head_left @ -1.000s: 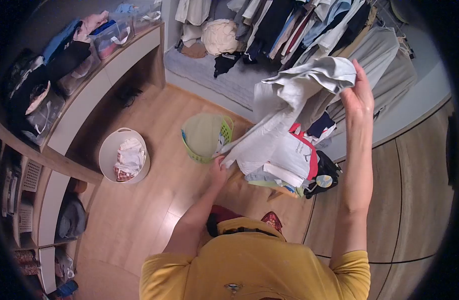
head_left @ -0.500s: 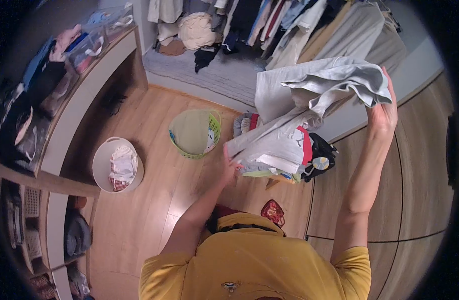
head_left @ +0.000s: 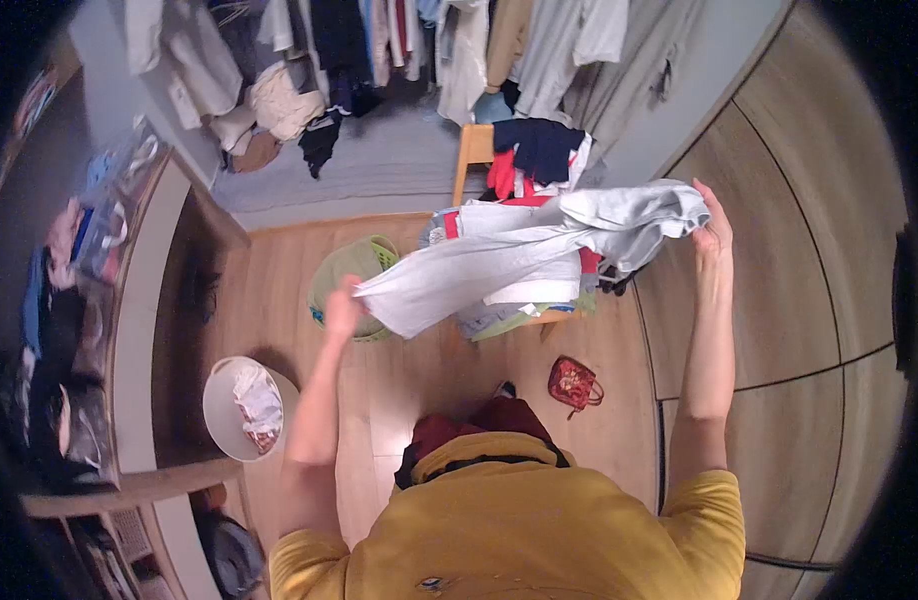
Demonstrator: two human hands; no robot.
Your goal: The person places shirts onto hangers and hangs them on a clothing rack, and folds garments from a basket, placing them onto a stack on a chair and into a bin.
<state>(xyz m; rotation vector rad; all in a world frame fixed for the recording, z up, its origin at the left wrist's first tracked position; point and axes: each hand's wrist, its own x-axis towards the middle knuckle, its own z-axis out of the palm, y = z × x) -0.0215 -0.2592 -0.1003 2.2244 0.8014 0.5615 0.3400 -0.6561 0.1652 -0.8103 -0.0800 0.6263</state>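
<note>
Pale garment (head_left: 449,275) was stretched in midair between two hands, over the clothes pile (head_left: 534,285); contact with it unclear. Left hand (head_left: 344,308), blurred, pinched one corner; right hand (head_left: 715,230) gripped the bunched far end, near wood-grain doors (head_left: 769,330). Left edge overlapped the green basket (head_left: 383,250) in view. Bare floor (head_left: 399,395) showed between white tub (head_left: 221,412) and red bag (head_left: 575,384). Garment lay smooth at left, crumpled into folds at right. Basket side was perforated; chair back (head_left: 473,155), plain pale wood.

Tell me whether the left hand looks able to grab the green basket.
Probably not yet: the left hand pinches the pale gray garment, though that hand overlaps the green basket in view.
</note>
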